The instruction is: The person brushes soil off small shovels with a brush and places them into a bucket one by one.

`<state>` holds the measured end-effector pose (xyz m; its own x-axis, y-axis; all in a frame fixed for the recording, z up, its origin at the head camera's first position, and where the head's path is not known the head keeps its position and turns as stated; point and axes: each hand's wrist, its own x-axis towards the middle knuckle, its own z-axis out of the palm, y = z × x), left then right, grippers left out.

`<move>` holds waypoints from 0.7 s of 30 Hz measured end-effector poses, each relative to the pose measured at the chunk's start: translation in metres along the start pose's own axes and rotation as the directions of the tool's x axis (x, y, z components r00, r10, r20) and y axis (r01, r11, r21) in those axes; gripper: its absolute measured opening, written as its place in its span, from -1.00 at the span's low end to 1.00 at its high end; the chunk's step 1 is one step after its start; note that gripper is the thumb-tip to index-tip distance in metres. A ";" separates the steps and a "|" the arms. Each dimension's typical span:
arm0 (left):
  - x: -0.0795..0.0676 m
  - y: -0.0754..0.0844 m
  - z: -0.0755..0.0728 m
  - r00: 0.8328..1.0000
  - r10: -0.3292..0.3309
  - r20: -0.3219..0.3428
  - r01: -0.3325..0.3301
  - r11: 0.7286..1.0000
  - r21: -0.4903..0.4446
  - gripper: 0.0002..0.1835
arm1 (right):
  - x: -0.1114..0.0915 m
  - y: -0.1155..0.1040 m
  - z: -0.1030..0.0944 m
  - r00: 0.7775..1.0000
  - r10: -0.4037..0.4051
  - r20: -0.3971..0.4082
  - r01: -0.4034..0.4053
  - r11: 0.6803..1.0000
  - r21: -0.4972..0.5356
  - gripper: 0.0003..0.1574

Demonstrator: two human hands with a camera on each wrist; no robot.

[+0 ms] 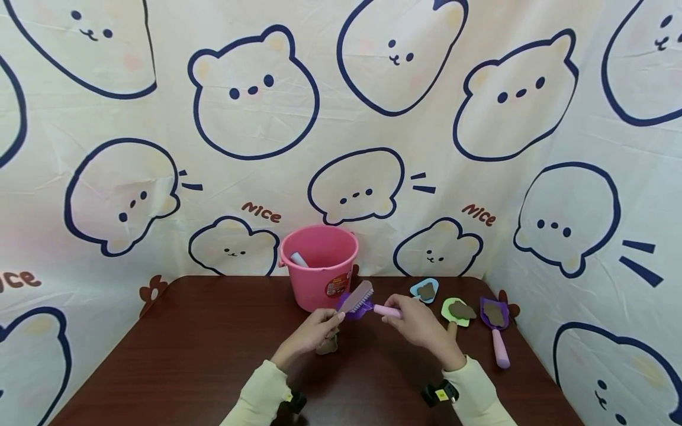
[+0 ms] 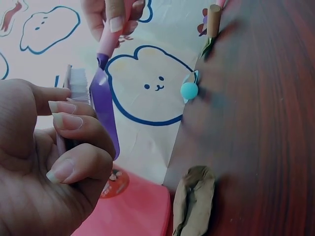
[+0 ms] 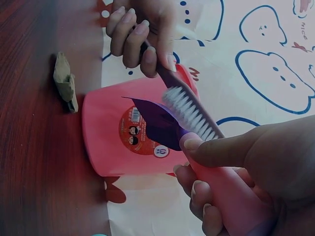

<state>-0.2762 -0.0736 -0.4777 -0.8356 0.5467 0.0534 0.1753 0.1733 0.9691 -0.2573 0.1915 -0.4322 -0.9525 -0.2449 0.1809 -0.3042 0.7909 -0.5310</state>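
Note:
My left hand [image 1: 315,332] grips a brush [image 3: 189,110] with white bristles by its handle. The right hand [image 1: 418,322] grips the pink handle of a toy shovel [image 3: 221,189] with a purple blade. Bristles overlap the base of the blade in the right wrist view, and both tools are up in front of the pink bucket [image 1: 319,290]. On the table below my left hand lies a brown lump [image 2: 194,201], partly covered by that hand in the head view. A whitish cylindrical thing [image 1: 299,259] leans inside the bucket.
Along the table's right side lie a blue toy shovel [image 1: 432,283], a green one [image 1: 445,307] and a purple one with a pink handle [image 1: 501,349], each with a brown lump on its blade. A patterned cloth [image 1: 367,130] hangs behind the dark wooden table [image 1: 202,355].

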 end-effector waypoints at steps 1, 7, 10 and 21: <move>0.000 0.000 0.001 1.000 -0.001 0.002 0.001 1.000 -0.001 -0.63 | 0.000 0.000 0.000 1.000 -0.002 -0.001 0.002 1.000 -0.001 -0.75; -0.002 0.002 0.004 0.999 -0.033 0.013 0.034 0.999 -0.030 -0.65 | -0.001 -0.001 0.000 1.000 0.005 0.004 -0.005 1.000 -0.005 -0.72; -0.003 0.003 0.005 0.999 -0.052 0.004 0.052 0.998 -0.036 -0.64 | -0.001 -0.001 0.000 1.000 0.012 0.003 -0.012 1.000 -0.006 -0.73; -0.001 -0.005 0.002 0.999 -0.036 -0.007 0.036 0.999 -0.013 -0.67 | -0.001 0.000 -0.001 1.000 0.013 -0.011 -0.013 1.000 -0.012 -0.74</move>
<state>-0.2757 -0.0733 -0.4827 -0.8449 0.5345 0.0197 0.1379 0.1821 0.9736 -0.2562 0.1922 -0.4317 -0.9562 -0.2285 0.1827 -0.2914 0.8009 -0.5231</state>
